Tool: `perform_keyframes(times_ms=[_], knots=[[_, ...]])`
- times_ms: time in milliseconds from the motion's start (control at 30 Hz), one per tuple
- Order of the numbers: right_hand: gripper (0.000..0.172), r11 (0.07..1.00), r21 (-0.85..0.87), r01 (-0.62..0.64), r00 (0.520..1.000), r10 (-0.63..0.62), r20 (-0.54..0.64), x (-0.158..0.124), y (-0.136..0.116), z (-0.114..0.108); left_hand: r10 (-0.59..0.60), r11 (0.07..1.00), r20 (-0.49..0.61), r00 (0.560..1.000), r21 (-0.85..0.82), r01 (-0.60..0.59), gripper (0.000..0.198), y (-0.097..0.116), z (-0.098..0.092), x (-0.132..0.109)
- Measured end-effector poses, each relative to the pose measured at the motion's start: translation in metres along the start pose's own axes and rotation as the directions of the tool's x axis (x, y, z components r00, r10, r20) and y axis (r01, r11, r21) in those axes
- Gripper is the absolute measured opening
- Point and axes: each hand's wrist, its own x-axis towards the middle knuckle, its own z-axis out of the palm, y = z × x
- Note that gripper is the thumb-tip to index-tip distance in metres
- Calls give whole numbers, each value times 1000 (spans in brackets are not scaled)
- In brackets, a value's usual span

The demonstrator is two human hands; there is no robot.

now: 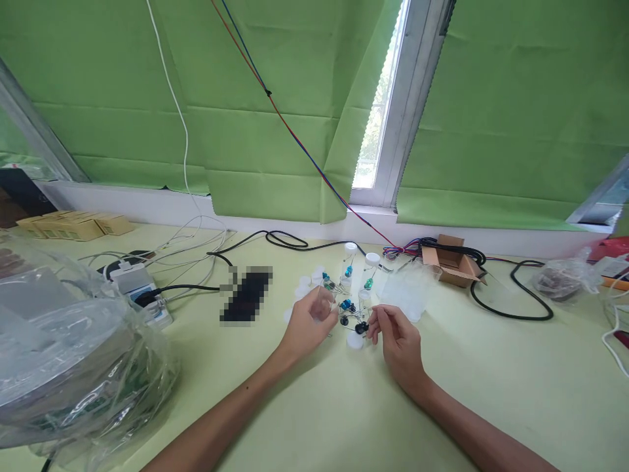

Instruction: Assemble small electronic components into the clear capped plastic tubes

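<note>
My left hand (310,322) curls around what looks like a small clear bottle (323,306); most of it is hidden by the fingers. The thumb and fingers of my right hand (400,344) are pinched together, and anything between them is too small to make out. Right beside those fingertips lie black round-headed parts (362,327) with thin metal leads. Blue-headed parts (348,305) are piled between the hands. A loose white cap (354,340) rests in front of the pile. Behind it stand two capped clear bottles, one with a blue part (348,271), the other with a green part (369,282).
White caps (302,286) lie behind my left hand, and a clear plastic bag (405,292) lies behind my right. A pixelated dark object (247,295), a power strip (150,298) and a plastic-wrapped reel (73,354) are leftward. An open cardboard box (452,262) and black cable (511,318) are rightward.
</note>
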Motion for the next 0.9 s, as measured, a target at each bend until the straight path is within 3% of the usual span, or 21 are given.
perform_keyframes(times_ms=[300,467,633,767,900], knots=[[22,992,119,-48,998,45,34,16,-28,3,-61,998,270,961,27,56,37,7,5,-8],[28,986,139,-94,990,78,116,39,-49,12,-36,999,200,979,44,28,35,7,6,-10],[33,991,110,-76,973,50,224,65,-65,26,-34,999,62,998,29,33,32,5,4,-8],[32,1000,9,-27,964,24,264,82,-73,34,-45,999,-50,998,-4,45,31,0,4,-8],[30,985,-174,-2,966,47,253,88,-73,32,11,997,-93,996,77,-4,26,0,3,-8]])
